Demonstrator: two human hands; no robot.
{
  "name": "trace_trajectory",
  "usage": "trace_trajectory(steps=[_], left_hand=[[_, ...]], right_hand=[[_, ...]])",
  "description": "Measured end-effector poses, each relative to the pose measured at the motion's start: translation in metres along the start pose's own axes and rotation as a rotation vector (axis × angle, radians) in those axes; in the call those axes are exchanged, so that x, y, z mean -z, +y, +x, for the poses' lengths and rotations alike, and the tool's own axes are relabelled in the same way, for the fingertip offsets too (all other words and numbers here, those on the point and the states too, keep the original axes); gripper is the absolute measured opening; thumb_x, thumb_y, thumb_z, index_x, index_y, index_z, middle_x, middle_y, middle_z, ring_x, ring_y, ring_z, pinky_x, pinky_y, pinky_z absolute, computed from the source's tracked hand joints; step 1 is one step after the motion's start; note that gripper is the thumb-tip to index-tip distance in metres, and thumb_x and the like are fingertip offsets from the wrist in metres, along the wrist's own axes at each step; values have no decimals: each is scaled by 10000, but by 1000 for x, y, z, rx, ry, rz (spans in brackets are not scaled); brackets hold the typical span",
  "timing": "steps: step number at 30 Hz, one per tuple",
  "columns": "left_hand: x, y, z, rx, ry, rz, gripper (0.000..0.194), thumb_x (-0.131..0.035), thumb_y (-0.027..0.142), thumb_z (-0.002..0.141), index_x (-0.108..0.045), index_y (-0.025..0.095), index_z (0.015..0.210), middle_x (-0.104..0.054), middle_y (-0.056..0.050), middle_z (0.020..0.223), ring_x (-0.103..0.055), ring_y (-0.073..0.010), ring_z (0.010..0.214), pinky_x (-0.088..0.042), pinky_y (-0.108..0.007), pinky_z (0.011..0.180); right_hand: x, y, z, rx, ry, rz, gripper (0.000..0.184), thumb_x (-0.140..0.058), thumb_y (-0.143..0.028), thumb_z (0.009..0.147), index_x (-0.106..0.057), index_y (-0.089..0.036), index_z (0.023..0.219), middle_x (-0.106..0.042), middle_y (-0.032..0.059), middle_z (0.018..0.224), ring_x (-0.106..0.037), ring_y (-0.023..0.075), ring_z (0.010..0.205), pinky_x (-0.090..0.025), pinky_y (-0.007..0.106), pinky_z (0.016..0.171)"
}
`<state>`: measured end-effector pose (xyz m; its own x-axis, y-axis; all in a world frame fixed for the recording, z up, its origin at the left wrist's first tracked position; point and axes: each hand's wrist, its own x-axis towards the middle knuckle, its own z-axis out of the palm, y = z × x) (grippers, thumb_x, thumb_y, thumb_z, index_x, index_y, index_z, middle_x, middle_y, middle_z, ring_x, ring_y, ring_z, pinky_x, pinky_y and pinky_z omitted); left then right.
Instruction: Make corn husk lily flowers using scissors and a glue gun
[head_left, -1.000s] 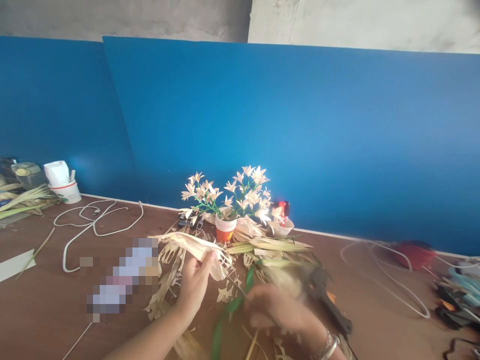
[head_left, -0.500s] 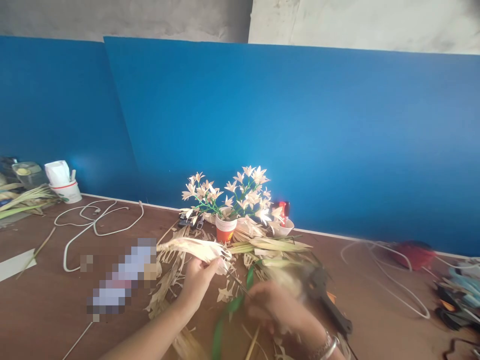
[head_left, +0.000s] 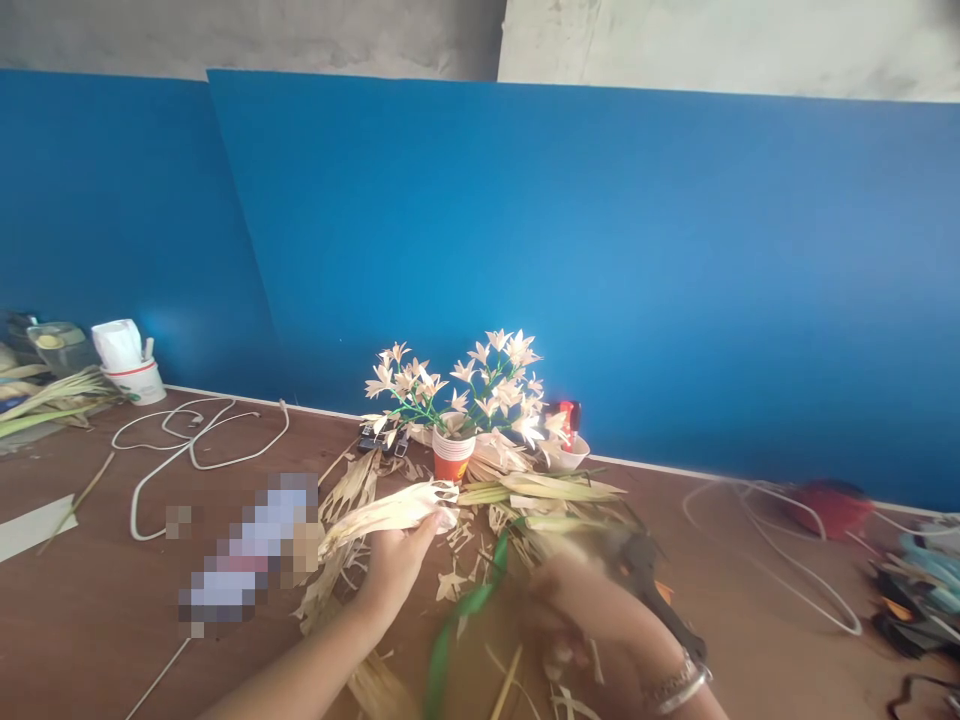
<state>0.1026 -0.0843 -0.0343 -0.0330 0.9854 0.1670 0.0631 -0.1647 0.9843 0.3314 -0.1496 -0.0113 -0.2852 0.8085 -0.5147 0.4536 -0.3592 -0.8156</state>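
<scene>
My left hand (head_left: 394, 565) is closed round a dried pale husk (head_left: 382, 512) and holds it a little above the wooden table (head_left: 112, 600). My right hand (head_left: 592, 605), with a metal bangle at the wrist, is smeared by motion over the pile of husk scraps (head_left: 540, 515); its fingers cannot be made out. A green ribbon strip (head_left: 465, 610) runs between the two hands. Behind them a red paper cup (head_left: 452, 456) holds a bunch of small cream flowers (head_left: 465, 385) on green stems.
A black glue gun (head_left: 660, 600) lies by my right wrist. White cables (head_left: 187, 450) loop at left and white cables (head_left: 780, 570) at right. A white cup (head_left: 135, 375) and long leaves (head_left: 45, 400) stand far left. A blue board (head_left: 570, 270) backs the table.
My left hand has turned the husk, so it now points down to the left. My right hand has shifted to the right and away from the green ribbon.
</scene>
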Motion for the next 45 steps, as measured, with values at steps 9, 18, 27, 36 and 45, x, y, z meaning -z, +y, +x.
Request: trace_trajectory(steps=[9,18,27,36,45], left_hand=[[-1,-3,1,47,16,-10,235,-701,280,645,-707,180,858,-723,-79,976,-627,-288,994,-401,-397,969],[-1,-5,0,12,-29,16,215,-663,295,693,-711,189,874,-722,-67,985,-626,-277,992,-402,-393,972],[0,-7,2,-22,22,35,257,-670,324,702,-698,184,917,-707,-85,1035,-606,-284,1040,-381,-391,1001],[-2,-6,0,-6,43,-34,334,-684,372,694,-689,155,948,-706,-114,1037,-618,-300,1026,-406,-424,970],[-7,12,-9,131,-9,-246,327,-719,366,660,-686,134,888,-731,-96,901,-651,-273,900,-476,-363,826]], right_hand=[[8,-8,-21,-76,-111,-112,120,-582,-180,619,-637,-171,513,-491,-49,385,-475,71,361,-346,145,337],[-5,1,-3,-33,-101,-81,102,-606,-223,660,-667,-143,645,-573,-36,460,-499,65,352,-355,131,318],[-5,3,-3,-59,-110,-112,156,-552,-174,652,-570,-150,499,-558,-28,444,-484,62,330,-337,130,293],[-2,-9,-10,5,-50,-1,245,-645,-375,661,-589,-136,660,-567,-20,479,-499,68,357,-354,145,340],[-23,-17,1,150,-69,221,311,-663,-427,704,-579,-158,837,-586,-25,529,-520,82,425,-347,154,376]])
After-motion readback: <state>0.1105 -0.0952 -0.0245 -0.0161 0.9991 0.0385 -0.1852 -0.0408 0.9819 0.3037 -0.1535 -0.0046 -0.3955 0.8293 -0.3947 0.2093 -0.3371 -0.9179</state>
